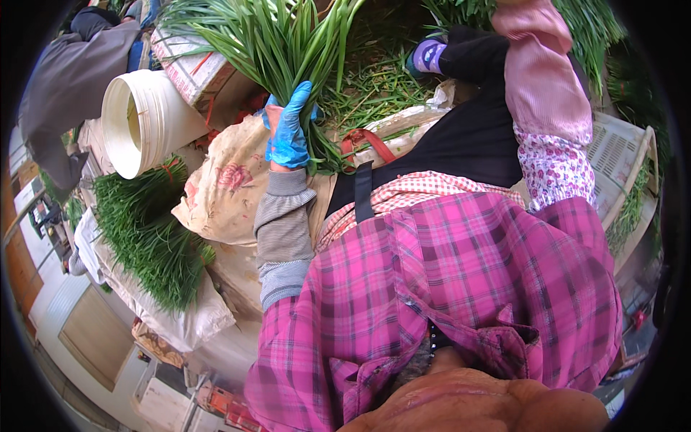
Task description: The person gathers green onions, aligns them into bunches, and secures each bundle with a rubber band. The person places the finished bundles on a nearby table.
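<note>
My left hand [289,129], in a torn blue disposable glove, is closed around the lower part of a loose bunch of garlic chives [280,48]. The long flat leaves fan out upward past the top edge of the view. Some shorter green ends hang below the hand, over my lap. A stained floral cloth [227,178] lies beside that wrist. My right arm [545,81], in a pink sleeve with a flowered cuff, stretches to the top edge, near a heap of chives [586,38]. The right hand itself is out of view.
Tied chive bundles [146,232] lie on white sacking at left, beside a tipped white plastic bucket [156,124]. Leaf scraps [372,81] cover the ground ahead, near a red strap [372,143]. A plastic crate [621,156] stands at right. Another person [75,92] is at upper left.
</note>
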